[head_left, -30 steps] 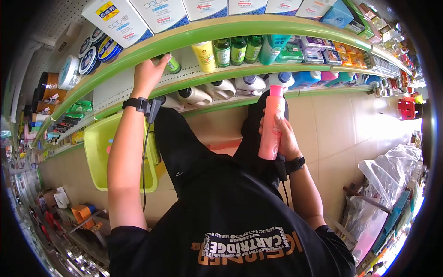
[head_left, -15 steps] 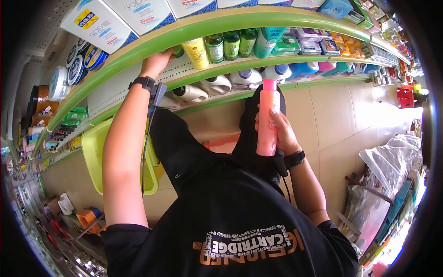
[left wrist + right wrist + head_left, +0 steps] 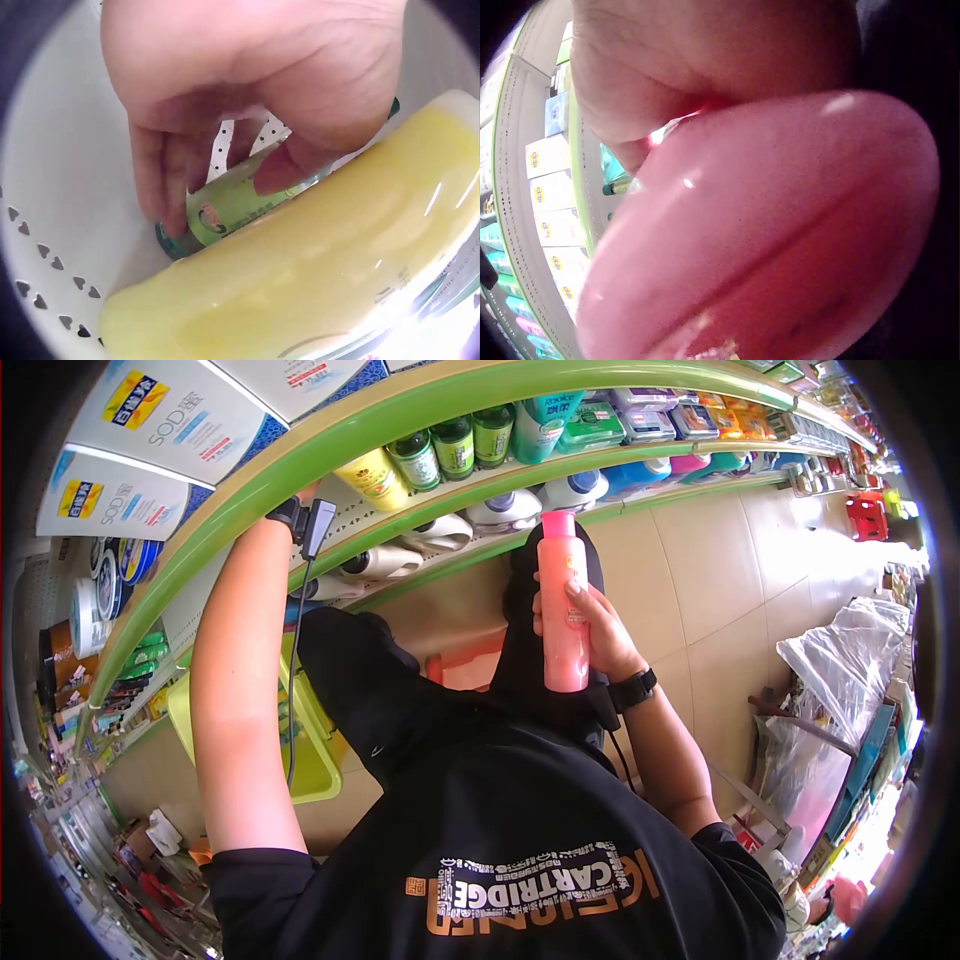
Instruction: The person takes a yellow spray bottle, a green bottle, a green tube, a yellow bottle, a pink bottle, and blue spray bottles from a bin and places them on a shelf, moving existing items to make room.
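My left hand [image 3: 262, 71] reaches in over the shelf, its fingers and thumb curled round a small clear green bottle [image 3: 240, 196] with a light green label. That bottle stands behind a yellow bottle [image 3: 285, 277] in the left wrist view, close beside it. From the head, the shelf lip hides most of this hand and the green bottle. My right hand [image 3: 608, 638] grips a pink bottle [image 3: 565, 610] with a pink cap, upright in front of my knee. Its base fills much of the right wrist view.
Dark green bottles [image 3: 455, 448] and a teal bottle [image 3: 543, 430] line up right of the yellow one. White boxes [image 3: 190, 422] crowd the upper shelf, whose green lip [image 3: 420, 410] overhangs my left wrist. Jugs [image 3: 505, 510] fill the lower shelf. A lime basket [image 3: 315, 745] stands on the floor.
My left hand has gone deeper under the shelf lip, where the green bottle is now hidden from the head view. The right hand keeps the pink bottle. The head view has shifted.
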